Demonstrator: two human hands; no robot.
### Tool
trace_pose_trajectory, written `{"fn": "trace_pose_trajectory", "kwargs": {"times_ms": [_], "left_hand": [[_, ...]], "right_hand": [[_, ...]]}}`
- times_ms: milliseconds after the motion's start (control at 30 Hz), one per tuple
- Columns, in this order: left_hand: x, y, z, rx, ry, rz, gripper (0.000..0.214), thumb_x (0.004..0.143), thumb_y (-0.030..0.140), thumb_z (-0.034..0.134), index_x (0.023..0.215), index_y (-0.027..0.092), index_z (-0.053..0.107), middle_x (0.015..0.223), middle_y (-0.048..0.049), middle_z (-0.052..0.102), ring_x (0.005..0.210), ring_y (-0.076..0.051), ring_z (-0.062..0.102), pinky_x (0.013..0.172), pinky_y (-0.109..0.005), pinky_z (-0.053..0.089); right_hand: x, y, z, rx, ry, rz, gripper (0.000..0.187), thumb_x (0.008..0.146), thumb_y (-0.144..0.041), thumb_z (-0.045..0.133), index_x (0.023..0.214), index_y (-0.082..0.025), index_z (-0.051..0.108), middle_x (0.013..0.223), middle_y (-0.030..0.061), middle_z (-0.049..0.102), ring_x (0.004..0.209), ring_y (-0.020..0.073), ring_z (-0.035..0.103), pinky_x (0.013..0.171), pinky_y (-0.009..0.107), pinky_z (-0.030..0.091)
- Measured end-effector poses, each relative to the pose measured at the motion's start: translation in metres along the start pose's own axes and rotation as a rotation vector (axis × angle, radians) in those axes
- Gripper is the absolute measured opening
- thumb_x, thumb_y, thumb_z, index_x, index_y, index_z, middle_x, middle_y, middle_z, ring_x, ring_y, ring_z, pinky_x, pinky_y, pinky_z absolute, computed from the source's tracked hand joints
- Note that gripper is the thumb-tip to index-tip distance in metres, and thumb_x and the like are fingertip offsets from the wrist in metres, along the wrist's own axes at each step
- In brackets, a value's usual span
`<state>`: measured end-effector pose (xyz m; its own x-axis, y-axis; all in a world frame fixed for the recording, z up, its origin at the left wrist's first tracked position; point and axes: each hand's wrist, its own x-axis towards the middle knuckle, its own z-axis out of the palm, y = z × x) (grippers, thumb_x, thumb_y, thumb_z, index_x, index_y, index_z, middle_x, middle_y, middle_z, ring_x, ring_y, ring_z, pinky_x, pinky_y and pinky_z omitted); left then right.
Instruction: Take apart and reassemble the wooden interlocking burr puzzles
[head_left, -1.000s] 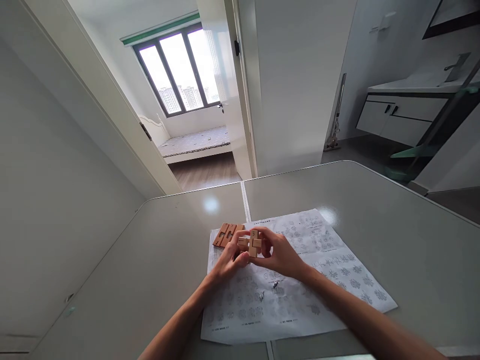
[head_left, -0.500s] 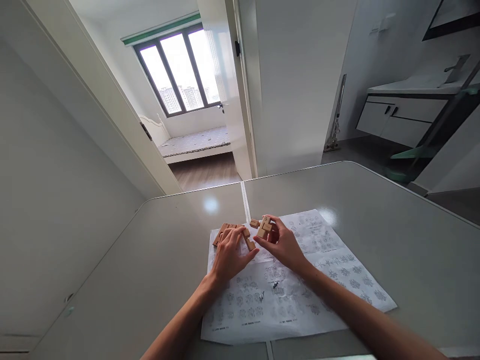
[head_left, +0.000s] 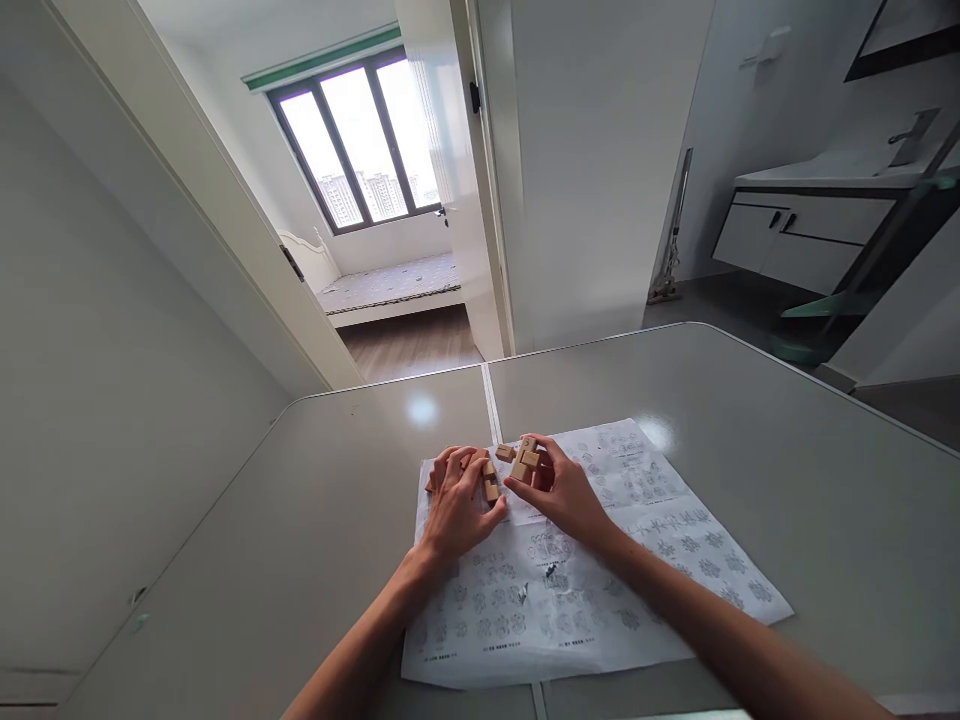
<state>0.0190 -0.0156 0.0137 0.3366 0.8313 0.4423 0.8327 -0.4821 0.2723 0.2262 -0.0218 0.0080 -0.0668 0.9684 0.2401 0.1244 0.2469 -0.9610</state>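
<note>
My right hand (head_left: 562, 490) grips a small cluster of interlocked wooden puzzle pieces (head_left: 522, 464), raised above the paper, with one block sticking out to the left. Between the thumb and index finger of my left hand (head_left: 455, 508) is a single notched wooden puzzle piece (head_left: 491, 484). The other left fingers spread over more wooden pieces (head_left: 474, 457) lying on the paper's upper left corner, which they partly hide. A small gap separates the notched piece from the cluster. Underneath both hands lies a creased instruction sheet (head_left: 540, 610) printed with diagrams.
The grey table (head_left: 330, 520) has a seam (head_left: 490, 400) running down its middle and a rounded far edge. Beyond it are an open door (head_left: 442, 130), a bed (head_left: 397, 283) under a window, and a washbasin cabinet (head_left: 810, 225) at the right.
My left hand has shifted slightly left with the notched piece, its fingers now lower over the loose pieces. The right hand's cluster has moved slightly left and tilted a little.
</note>
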Motion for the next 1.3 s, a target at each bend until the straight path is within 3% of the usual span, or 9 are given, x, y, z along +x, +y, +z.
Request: {"fn": "trace_pose_trajectory", "kwargs": {"times_ms": [300,633,833,1033,1300], "left_hand": [[0.000,-0.002,0.003,-0.043,0.098,0.040,0.060,0.084,0.020,0.070,0.142,0.023,0.054,0.143,-0.0135,0.058,0.138,-0.035,0.046,0.115,-0.056,0.044],[0.002,0.001,-0.002,-0.186,0.083,0.290,0.044,0.086,0.005,0.059,0.126,0.025,0.058,0.121,-0.0085,0.070,0.123,-0.028,0.060,0.107,-0.047,0.053],[-0.001,-0.002,0.003,-0.151,0.020,0.267,0.046,0.088,0.006,0.053,0.130,0.024,0.058,0.113,-0.0087,0.074,0.114,-0.028,0.065,0.099,-0.047,0.056],[-0.003,-0.002,0.005,-0.214,-0.044,0.251,0.057,0.085,0.003,0.048,0.139,0.023,0.053,0.121,-0.0118,0.072,0.113,-0.027,0.068,0.097,-0.046,0.058],[-0.003,0.007,0.003,-0.285,-0.035,0.207,0.050,0.084,0.003,0.046,0.131,0.022,0.052,0.119,-0.0129,0.070,0.113,-0.028,0.068,0.095,-0.045,0.059]], "right_hand": [[-0.001,0.002,0.001,-0.059,-0.041,-0.034,0.066,0.083,-0.058,0.081,0.131,-0.022,0.056,0.079,-0.0018,0.065,0.059,0.0159,0.055,0.056,0.029,0.052],[-0.008,-0.003,0.003,-0.158,-0.214,-0.175,0.059,0.086,-0.041,0.081,0.137,-0.024,0.058,0.080,-0.0031,0.066,0.058,0.0136,0.058,0.059,0.029,0.055],[-0.006,0.003,0.002,-0.159,-0.186,-0.201,0.062,0.081,-0.043,0.086,0.135,-0.022,0.064,0.086,-0.0002,0.068,0.060,0.0132,0.056,0.060,0.029,0.056],[-0.006,0.003,0.001,-0.148,-0.175,-0.252,0.061,0.083,-0.047,0.085,0.136,-0.024,0.065,0.103,0.0051,0.072,0.060,0.0127,0.051,0.061,0.031,0.057],[-0.009,-0.005,0.000,-0.107,-0.139,-0.256,0.063,0.083,-0.053,0.085,0.137,-0.026,0.066,0.112,0.0072,0.071,0.063,0.0138,0.051,0.062,0.032,0.059]]}}
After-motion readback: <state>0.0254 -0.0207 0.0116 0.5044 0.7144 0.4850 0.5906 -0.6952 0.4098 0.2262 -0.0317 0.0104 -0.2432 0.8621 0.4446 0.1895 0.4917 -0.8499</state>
